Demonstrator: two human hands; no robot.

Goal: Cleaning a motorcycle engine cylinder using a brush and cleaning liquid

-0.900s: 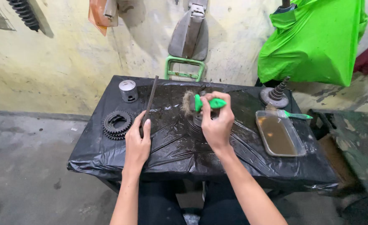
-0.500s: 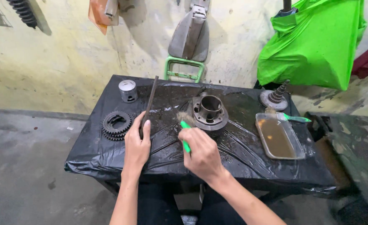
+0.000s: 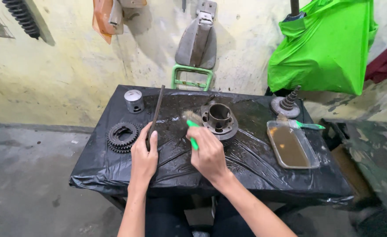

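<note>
Since the earlier frame the right hand [image 3: 209, 156] has drawn back toward the near edge, leaving the cylinder block uncovered; the left hand has held its place. Right hand is closed around the green-handled brush [image 3: 192, 131], whose bristles point to 11 o'clock and lie just beside the metal cylinder block [image 3: 220, 120]. Left hand [image 3: 144, 153] rests on the black plastic-covered table [image 3: 255, 171], its fingers curled round the lower end of a long dark rod [image 3: 155, 112] running to 12 o'clock. At 10 o'clock of that hand — a toothed gear [image 3: 122, 136]; beyond it, a small piston [image 3: 134, 101]. At 3 o'clock of the block sits a tray of brown liquid [image 3: 292, 147], a second green brush [image 3: 305, 125] at its far end — behind it, a stepped gear shaft [image 3: 286, 104].
</note>
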